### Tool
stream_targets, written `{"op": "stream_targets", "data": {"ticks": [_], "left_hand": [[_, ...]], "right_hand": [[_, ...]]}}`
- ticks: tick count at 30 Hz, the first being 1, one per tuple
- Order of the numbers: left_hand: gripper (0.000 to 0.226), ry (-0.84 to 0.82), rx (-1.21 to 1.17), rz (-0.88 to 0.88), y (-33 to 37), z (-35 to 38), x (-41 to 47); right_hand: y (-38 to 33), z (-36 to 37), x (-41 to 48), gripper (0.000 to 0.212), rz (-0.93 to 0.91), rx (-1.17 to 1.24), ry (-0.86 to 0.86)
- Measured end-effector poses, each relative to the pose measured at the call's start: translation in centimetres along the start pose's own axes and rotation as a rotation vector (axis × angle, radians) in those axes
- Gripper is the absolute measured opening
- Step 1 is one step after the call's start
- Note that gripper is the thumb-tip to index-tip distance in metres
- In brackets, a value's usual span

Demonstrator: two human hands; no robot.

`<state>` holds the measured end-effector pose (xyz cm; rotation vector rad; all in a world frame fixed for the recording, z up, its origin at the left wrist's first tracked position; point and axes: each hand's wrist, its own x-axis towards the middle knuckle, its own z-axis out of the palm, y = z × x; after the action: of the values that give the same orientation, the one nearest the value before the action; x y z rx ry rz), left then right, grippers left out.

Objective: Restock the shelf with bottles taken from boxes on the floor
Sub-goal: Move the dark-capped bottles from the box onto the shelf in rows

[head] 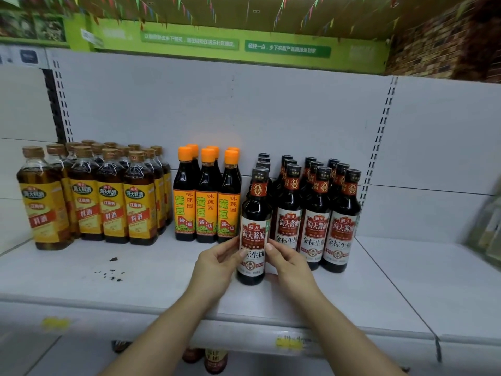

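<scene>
The fingers of the left hand (217, 263) and the right hand (291, 263) curl in from either side onto the lower label of a dark round soy sauce bottle with a white-and-red label (254, 229). Both thumbs press on its near face, so the bottle is clamped between the two hands. It appears to stand upright on the white metal shelf (135, 283), at the near end of the leftmost row of matching dark bottles (315, 210), slightly nearer than their front line. It is probably full glass: heavy, rigid, smooth and breakable. A low grip round the labelled body, not the neck, looks safest. Orange-capped bottles (207, 196) stand just left, and yellow-labelled amber bottles (89, 199) farther left.
</scene>
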<state>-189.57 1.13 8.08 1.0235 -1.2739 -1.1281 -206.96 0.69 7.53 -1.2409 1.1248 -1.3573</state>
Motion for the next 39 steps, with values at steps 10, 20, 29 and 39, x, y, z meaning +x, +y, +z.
{"op": "stream_targets", "data": {"ticks": [10, 20, 29, 39], "left_hand": [[0.038, 0.02, 0.088, -0.079, 0.5, -0.3, -1.0], [0.027, 0.168, 0.06, -0.108, 2.0, 0.6, -5.8], [0.022, 0.185, 0.011, -0.153, 2.2, 0.6, -10.2], [0.015, 0.042, -0.023, -0.184, 1.2, -1.1, -15.4]], "right_hand": [[-1.0, -0.5, -1.5, 0.029, 0.095, -0.111, 0.098], [-3.3, -0.9, -5.2, 0.016, 0.108, 0.009, 0.054], [-3.7, -1.1, -10.5, 0.025, 0.135, -0.037, 0.08], [-3.3, -0.1, -18.2, 0.012, 0.192, -0.101, 0.263]]}}
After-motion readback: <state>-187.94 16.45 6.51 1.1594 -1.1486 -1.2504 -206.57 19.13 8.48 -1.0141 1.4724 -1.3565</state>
